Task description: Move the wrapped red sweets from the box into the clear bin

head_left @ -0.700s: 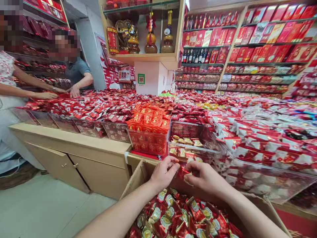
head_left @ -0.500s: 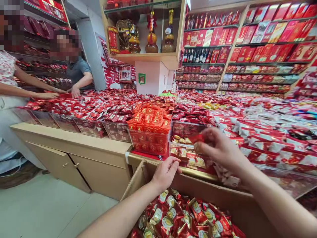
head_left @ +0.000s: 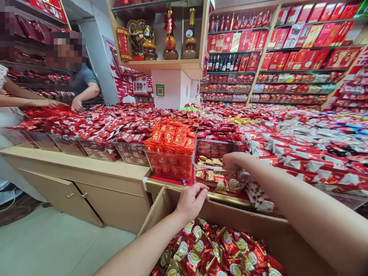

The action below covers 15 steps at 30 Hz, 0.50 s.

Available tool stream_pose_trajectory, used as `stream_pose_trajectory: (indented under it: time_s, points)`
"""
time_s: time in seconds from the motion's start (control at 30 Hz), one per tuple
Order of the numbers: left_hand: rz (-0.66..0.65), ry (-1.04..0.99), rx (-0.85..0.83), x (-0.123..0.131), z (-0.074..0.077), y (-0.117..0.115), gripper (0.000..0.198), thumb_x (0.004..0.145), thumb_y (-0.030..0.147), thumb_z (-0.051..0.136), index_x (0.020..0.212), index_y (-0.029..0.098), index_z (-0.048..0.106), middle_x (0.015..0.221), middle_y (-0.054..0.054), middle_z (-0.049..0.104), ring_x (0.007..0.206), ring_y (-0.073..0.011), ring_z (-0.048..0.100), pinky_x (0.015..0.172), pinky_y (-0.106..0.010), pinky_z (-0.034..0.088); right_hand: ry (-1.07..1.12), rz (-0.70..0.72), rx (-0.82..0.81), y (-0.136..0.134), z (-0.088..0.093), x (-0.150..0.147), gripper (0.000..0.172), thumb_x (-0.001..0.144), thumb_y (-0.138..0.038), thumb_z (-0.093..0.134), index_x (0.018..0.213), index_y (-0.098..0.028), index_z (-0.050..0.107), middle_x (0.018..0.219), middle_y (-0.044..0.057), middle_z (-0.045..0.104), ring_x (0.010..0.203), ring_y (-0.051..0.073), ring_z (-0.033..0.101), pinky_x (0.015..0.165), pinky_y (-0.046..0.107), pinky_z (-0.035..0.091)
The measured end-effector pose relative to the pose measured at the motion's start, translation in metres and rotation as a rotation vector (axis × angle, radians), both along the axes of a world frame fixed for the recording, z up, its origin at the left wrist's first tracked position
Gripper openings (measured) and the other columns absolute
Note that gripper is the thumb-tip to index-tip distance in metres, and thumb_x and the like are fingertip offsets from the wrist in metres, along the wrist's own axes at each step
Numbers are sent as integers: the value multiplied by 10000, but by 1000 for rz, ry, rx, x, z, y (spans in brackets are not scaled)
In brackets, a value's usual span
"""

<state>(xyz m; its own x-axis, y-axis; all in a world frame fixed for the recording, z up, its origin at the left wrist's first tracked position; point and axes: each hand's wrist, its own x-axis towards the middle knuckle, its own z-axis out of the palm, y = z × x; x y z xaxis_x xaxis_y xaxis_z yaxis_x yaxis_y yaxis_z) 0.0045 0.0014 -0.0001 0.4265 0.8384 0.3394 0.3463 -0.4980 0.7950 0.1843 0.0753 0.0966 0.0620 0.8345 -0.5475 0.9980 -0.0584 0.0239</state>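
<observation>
Packets (head_left: 211, 249) in shiny red-and-gold wrapping lie in a brown cardboard box (head_left: 244, 217) beneath a half-curled left hand (head_left: 192, 200), its hold unclear; the right hand (head_left: 233, 161), grip hidden, reaches to a clear plastic bin (head_left: 211, 167).

Red-and-gold packets (head_left: 214, 251) with pale oval emblems (head_left: 182, 250), brown carton (head_left: 244, 219)

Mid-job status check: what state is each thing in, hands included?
Left hand: curled above the cardboard box, nothing visible in it.
Right hand: at the clear bin, grasp hidden.
Cardboard box: open, partly filled.
Packets in box: wrapped, loosely jumbled.
Clear bin: open, partly filled.
Orange-packet bin: heaped above its rim.
Cabinet doors: dark gap between them.
Display bottles: upright.
</observation>
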Motion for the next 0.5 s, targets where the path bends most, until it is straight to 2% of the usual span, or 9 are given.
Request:
stream_pose_trajectory:
  time_s: [0.1,0.2,0.37,0.5]
  points:
    - [0,9,12,0,0,0,234,817,325,359,876,200,549,667,11,626,650,-113,557,667,-225,384,5,-12,-167,10,-15,11,239,517,-263,687,676,-96,625,544,19,586,564,185,576,521,300,449]
    - [7,18,16,0,0,0,232,815,324,362,864,205,556,662,13,626,648,-114,556,665,-226,385,-16,-3,-264,17,-22,19,247,498,-277,699,641,-88,627,540,30,584,568,195,573,542,324,444]
    - [4,27,11,0,1,0,234,813,320,363,859,213,566,668,18,632,647,-112,560,663,-222,387,-8,-8,-331,23,-25,21,275,530,-320,674,660,-81,631,541,45,587,580,200,570,562,333,439]
    - [9,47,25,1,2,1,229,810,317,369,843,218,573,667,24,633,649,-112,560,665,-220,385,29,-6,-322,26,-28,20,275,563,-311,656,703,-76,629,591,61,601,622,211,578,567,332,437]
